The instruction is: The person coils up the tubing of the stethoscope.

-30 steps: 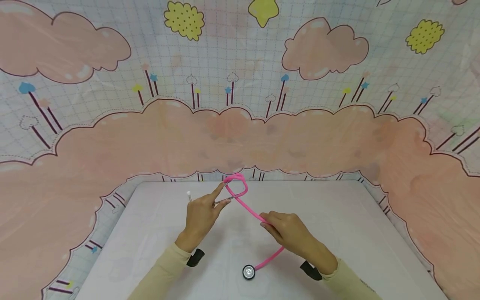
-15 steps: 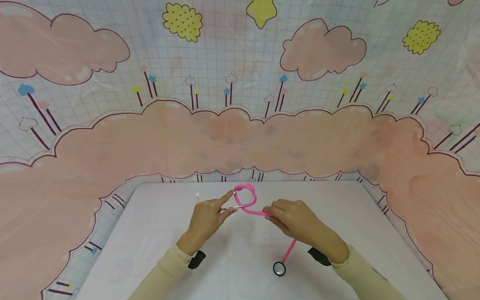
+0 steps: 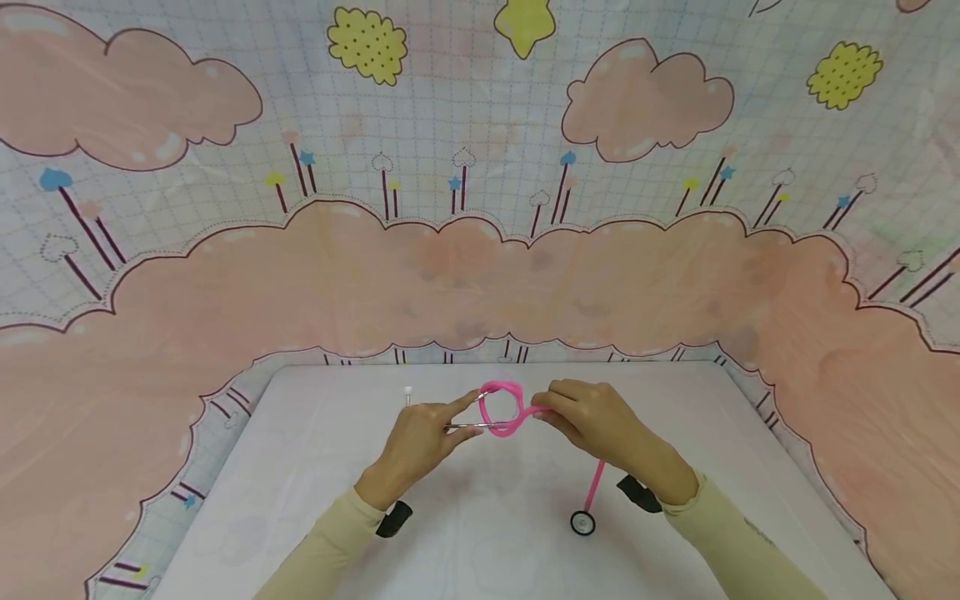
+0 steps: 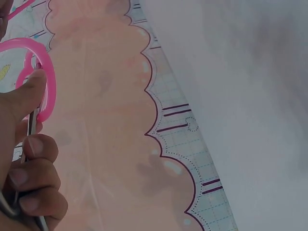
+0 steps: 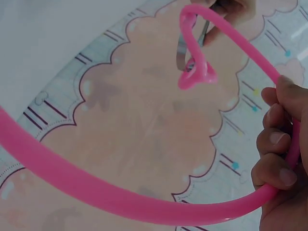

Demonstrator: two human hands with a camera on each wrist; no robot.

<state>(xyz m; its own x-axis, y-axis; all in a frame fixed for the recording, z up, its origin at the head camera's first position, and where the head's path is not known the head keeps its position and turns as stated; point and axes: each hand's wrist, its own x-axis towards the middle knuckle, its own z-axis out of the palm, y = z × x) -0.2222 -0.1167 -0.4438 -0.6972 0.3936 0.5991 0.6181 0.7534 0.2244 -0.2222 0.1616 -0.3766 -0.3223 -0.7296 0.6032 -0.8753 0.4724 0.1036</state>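
A pink stethoscope is held between my two hands above the white table. My left hand (image 3: 418,437) grips its metal ear tubes (image 4: 32,122), fingers curled round them and the thumb near the tubing's fork. One white eartip (image 3: 408,390) sticks up beyond the knuckles. Just past the left fingertips, the pink tubing (image 3: 501,387) makes a loop about the metal tubes. My right hand (image 3: 592,421) grips the tubing to the right of this loop. Below the right hand the tube's end hangs down, with the round black-rimmed chest piece (image 3: 582,523) dangling over the table.
The white table (image 3: 480,558) spreads under both hands. Behind it and along its sides lies a patterned cloth (image 3: 480,283) with clouds and stars. A black strap (image 3: 394,518) sits at the left wrist, another at the right.
Both hands have moved right, the right hand also slightly up. The loop of tubing has shifted right and down and looks rounder. The chest piece has swung to the right.
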